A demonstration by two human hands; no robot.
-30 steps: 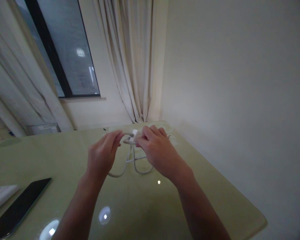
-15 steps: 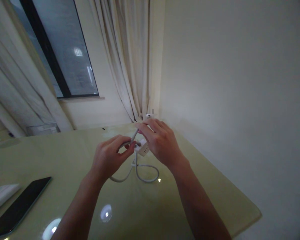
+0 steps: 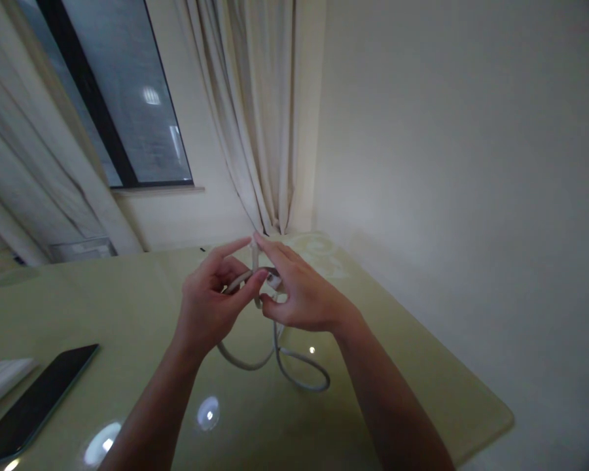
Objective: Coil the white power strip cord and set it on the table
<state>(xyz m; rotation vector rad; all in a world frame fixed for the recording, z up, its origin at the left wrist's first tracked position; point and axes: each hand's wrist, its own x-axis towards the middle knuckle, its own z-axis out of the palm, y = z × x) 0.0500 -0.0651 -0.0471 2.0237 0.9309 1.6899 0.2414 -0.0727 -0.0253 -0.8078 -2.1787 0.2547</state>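
A grey power cord point(image 3: 245, 364) is gathered between my two hands above the table. My left hand point(image 3: 209, 301) is closed on a bend of it, thumb pressed over the cord and index finger reaching up to an upright pale stretch. On the other side my right hand point(image 3: 307, 291) pinches that same upright part, with the index fingertip at its top and the thumb lower down. Behind the fingers shows a small bit of the white power strip point(image 3: 273, 281); my right hand hides the rest. Below, the cord hangs in loops over the tabletop.
A pale green glossy table point(image 3: 402, 379) lies underneath, its right edge close to a plain wall point(image 3: 461, 163). At the left are a black phone-like slab point(image 3: 39, 402) and a white object point(image 3: 4, 379). Curtains point(image 3: 255, 111) and a window point(image 3: 127, 91) stand behind.
My right hand has turned and come down and left, closer to my left hand. The power strip is now mostly hidden behind it. The hanging cord loop has shifted right and lower.
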